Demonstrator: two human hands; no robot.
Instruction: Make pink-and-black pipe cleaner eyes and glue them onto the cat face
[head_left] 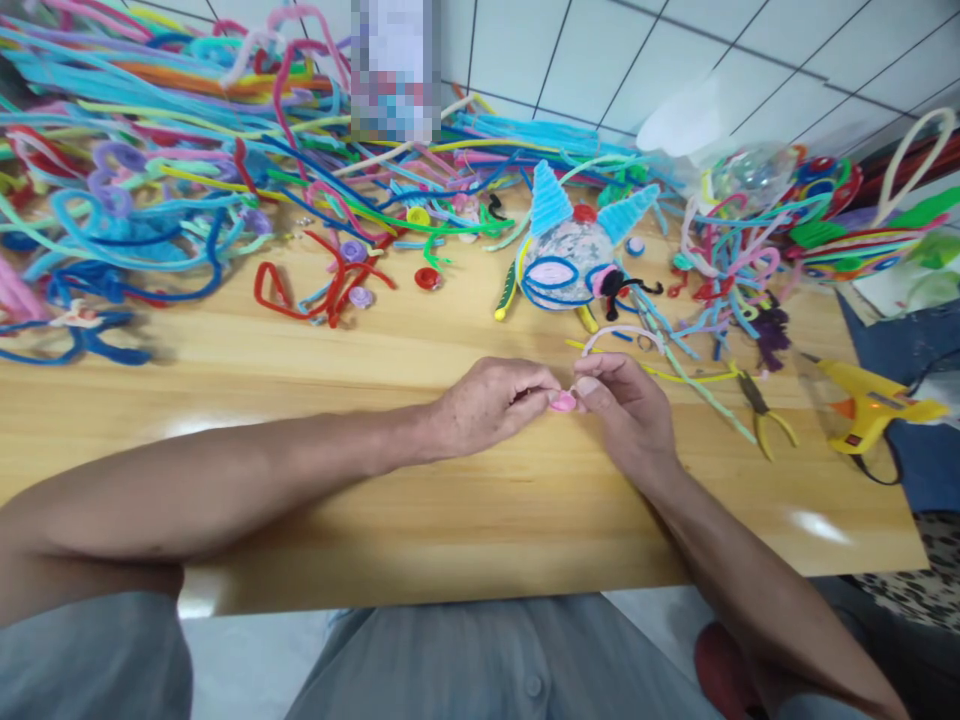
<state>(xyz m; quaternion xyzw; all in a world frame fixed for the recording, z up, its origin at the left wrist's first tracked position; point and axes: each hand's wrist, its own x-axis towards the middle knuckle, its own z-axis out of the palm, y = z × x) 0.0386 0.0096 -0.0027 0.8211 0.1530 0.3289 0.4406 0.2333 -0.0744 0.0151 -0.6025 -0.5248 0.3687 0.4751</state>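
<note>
Above the wooden table, my left hand [491, 408] pinches the left side of a small pink pipe-cleaner coil [563, 402]. My right hand [634, 412] has its thumb and forefinger closed at the coil's other side. A pale pink pipe-cleaner strand [626, 331] arches up behind the right fingers and seems to belong to the coil. Just beyond the hands stands a round animal figure [561, 255] with light-blue pointed ears, blue-rimmed pink eye shapes and a black curled piece at its front. Yellow pieces stick out beneath it.
Loose pipe cleaners [187, 90] are heaped along the back and left. Red bent pieces [330, 285] and small coils [428, 279] lie mid-table. To the right are yellow-handled pliers [766, 415], a yellow glue gun [874, 402] and a colourful pile [731, 260]. White tiles line the back.
</note>
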